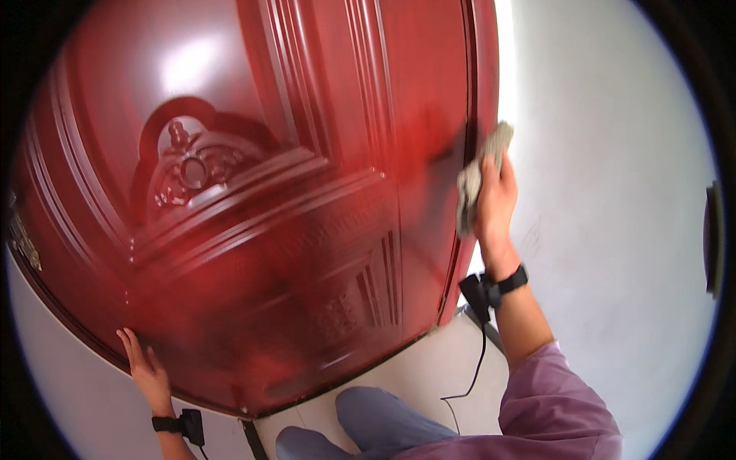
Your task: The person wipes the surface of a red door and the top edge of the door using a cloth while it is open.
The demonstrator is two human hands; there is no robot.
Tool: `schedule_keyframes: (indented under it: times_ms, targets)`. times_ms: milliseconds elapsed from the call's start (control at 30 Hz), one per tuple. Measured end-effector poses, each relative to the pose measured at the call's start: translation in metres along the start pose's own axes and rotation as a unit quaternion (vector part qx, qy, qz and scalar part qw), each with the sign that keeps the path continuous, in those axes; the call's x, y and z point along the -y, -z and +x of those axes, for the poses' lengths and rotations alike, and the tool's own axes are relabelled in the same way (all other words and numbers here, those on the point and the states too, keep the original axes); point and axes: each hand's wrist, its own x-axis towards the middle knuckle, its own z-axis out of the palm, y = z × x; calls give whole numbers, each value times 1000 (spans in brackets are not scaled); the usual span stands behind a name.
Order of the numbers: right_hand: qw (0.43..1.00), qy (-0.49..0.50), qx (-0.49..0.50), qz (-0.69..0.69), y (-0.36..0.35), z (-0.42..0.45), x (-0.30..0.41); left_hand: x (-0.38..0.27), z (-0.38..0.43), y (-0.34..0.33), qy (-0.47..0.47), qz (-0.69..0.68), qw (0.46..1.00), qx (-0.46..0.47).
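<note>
A glossy red panelled door (pixel 322 230) with raised mouldings and an embossed ornament fills the middle of the head view. At its right side, my right hand (pixel 499 198) holds a folded grey-green cloth (pixel 477 178) against the door frame's edge. The fingers lie over the cloth, which partly hides the frame there. At the lower left, my left hand (pixel 144 363) is at the door's outer edge, fingers spread and nothing held. Both wrists wear black straps with small devices and cables.
A pale wall (pixel 609 172) stands to the right, with a dark object (pixel 713 238) at its far edge. Light floor tiles (pixel 402 376) lie below the door. A metal door handle (pixel 24 238) shows at far left. A black cable (pixel 480 368) hangs from my right wrist.
</note>
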Motion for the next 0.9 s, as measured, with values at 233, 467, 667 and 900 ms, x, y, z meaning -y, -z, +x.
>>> schedule_keyframes:
  times_ms: [233, 467, 667, 900]
  targets:
    - [972, 71, 168, 145, -111, 205, 164, -3, 0, 5, 35, 3, 999, 10]
    - [781, 434, 10, -450, -165, 230, 244, -20, 3, 4, 47, 9, 998, 36]
    - [729, 549, -51, -406, -189, 264, 200, -17, -2, -2, 23, 11, 1000, 8]
    - [890, 359, -85, -266, -175, 182, 110, -7, -6, -15, 29, 16, 999, 11]
